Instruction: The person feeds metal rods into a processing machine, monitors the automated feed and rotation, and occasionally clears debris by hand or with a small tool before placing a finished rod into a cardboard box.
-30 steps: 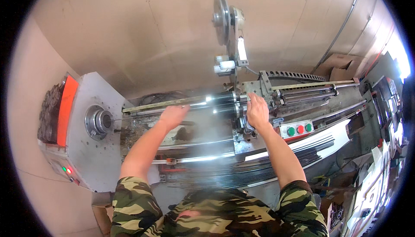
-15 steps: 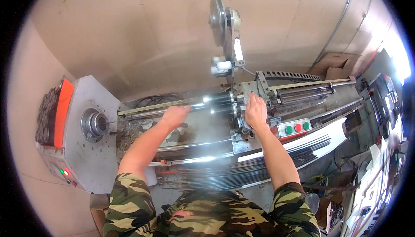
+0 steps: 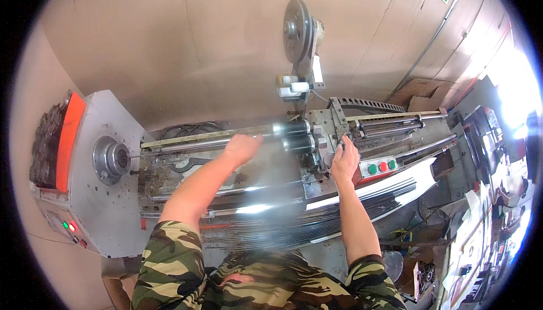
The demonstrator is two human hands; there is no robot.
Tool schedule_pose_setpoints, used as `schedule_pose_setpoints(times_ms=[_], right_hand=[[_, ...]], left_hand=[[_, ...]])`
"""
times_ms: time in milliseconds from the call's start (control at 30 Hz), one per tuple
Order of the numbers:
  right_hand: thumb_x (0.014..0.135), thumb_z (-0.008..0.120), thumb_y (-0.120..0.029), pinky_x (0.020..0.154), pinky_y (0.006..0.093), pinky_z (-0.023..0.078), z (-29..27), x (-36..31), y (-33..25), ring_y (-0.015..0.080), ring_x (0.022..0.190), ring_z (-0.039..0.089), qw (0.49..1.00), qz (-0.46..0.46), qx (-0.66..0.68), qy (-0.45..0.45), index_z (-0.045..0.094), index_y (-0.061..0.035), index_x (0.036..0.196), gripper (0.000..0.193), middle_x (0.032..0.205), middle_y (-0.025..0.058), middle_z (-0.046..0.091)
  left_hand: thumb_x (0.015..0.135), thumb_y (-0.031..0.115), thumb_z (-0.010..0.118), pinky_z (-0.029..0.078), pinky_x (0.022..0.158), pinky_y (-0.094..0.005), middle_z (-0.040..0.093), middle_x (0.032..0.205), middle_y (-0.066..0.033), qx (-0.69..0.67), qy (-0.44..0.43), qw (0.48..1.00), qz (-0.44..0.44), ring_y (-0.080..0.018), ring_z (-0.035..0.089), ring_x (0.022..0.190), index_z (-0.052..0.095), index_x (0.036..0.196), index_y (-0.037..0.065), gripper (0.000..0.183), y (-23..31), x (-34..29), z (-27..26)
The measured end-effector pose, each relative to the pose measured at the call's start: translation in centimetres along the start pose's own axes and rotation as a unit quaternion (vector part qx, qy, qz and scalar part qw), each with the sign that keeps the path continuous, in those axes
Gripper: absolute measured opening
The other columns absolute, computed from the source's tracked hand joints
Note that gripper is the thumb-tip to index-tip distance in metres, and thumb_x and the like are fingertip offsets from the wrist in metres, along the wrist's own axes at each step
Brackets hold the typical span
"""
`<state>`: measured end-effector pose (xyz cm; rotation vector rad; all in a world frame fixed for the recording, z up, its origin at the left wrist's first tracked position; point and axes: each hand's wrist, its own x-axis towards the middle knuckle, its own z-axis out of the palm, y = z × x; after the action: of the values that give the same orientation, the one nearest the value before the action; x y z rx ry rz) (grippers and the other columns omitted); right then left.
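My left hand (image 3: 242, 149) is closed above the machine bed, beside a thin metal rod (image 3: 169, 151) that runs from the round chuck (image 3: 111, 160) at the left. Whether its fingers grip that rod is hidden. My right hand (image 3: 344, 166) reaches over the near side of the metal carriage (image 3: 322, 140), thumb and fingers bent around a small dark part that I cannot make out. Between the hands, two black rollers with shiny ends (image 3: 298, 143) sit at the carriage's left side. A hook-shaped wrench (image 3: 191, 164) lies on the bed left of my left forearm.
A control box with green and red buttons (image 3: 378, 168) stands right of my right hand. Many thin dark rods (image 3: 362, 205) lie on a white sheet along the near side. Behind the carriage rises an arm with a large pulley wheel (image 3: 298, 31) and white rollers (image 3: 294, 87).
My left hand has moved right, toward the rollers, and the hook-shaped wrench now shows better. My right hand has slid right and nearer, its fingers now bent around a small part. The view has shifted.
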<state>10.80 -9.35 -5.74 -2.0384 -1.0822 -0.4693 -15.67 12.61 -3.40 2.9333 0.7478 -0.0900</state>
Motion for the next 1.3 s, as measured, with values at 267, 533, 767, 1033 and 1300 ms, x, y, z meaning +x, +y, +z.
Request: schedule_pose_setpoints(times_ms=[267, 533, 767, 1033, 1300], right_hand=[[0.092, 0.064, -0.014, 0.101, 0.0470, 0.041, -3.2, -5.2, -1.1, 0.0360, 0.116, 0.059, 0.999, 0.047, -0.006, -0.010, 0.062, -0.0051, 0.126, 0.036, 0.126, 0.0160, 0.066], [0.089, 0.069, -0.012, 0.103, 0.0439, 0.041, -2.5, -9.3, -6.6, 0.0331, 0.118, 0.060, 0.998, 0.053, 0.005, -0.024, 0.063, -0.0058, 0.126, 0.039, 0.127, 0.0148, 0.067], [0.091, 0.068, -0.011, 0.102, 0.0422, 0.044, -0.9, -12.7, -12.3, 0.0326, 0.115, 0.062, 0.999, 0.040, 0.003, -0.033, 0.063, -0.0025, 0.125, 0.036, 0.122, 0.0156, 0.068], [0.086, 0.072, -0.013, 0.102, 0.0441, 0.043, -0.2, -13.3, -14.6, 0.0329, 0.115, 0.062, 0.999, 0.031, 0.014, -0.031, 0.067, -0.0062, 0.120, 0.035, 0.123, 0.0126, 0.069], [0.088, 0.071, -0.011, 0.102, 0.0421, 0.044, 1.5, -13.2, -16.5, 0.0311, 0.115, 0.062, 0.997, 0.010, 0.019, -0.073, 0.068, -0.0051, 0.118, 0.031, 0.124, 0.0115, 0.069]], left_hand=[[0.092, 0.004, 0.048, 0.054, 0.079, -0.0501, 0.071, 0.096, -0.0212, 0.002, -0.009, 1.000, -0.007, -0.0393, 0.070, 0.093, 0.053, 0.122, 0.003, 0.030, -4.5, -4.1, -0.2], [0.093, 0.005, 0.045, 0.052, 0.083, -0.0504, 0.069, 0.105, -0.0215, 0.009, -0.012, 0.999, -0.032, -0.0400, 0.067, 0.100, 0.052, 0.126, 0.006, 0.033, -12.7, -11.2, 1.3], [0.089, 0.003, 0.048, 0.051, 0.083, -0.0515, 0.069, 0.105, -0.0206, 0.006, 0.003, 0.999, -0.049, -0.0406, 0.066, 0.097, 0.053, 0.128, 0.009, 0.040, -20.8, -18.2, 2.2], [0.087, 0.000, 0.051, 0.051, 0.084, -0.0504, 0.069, 0.102, -0.0193, 0.021, 0.003, 0.998, -0.066, -0.0390, 0.066, 0.098, 0.056, 0.120, 0.008, 0.035, -25.9, -23.4, 1.9], [0.086, 0.001, 0.053, 0.051, 0.083, -0.0500, 0.068, 0.101, -0.0187, 0.027, 0.015, 0.996, -0.087, -0.0396, 0.065, 0.097, 0.058, 0.118, 0.009, 0.034, -29.6, -26.7, 2.9]])
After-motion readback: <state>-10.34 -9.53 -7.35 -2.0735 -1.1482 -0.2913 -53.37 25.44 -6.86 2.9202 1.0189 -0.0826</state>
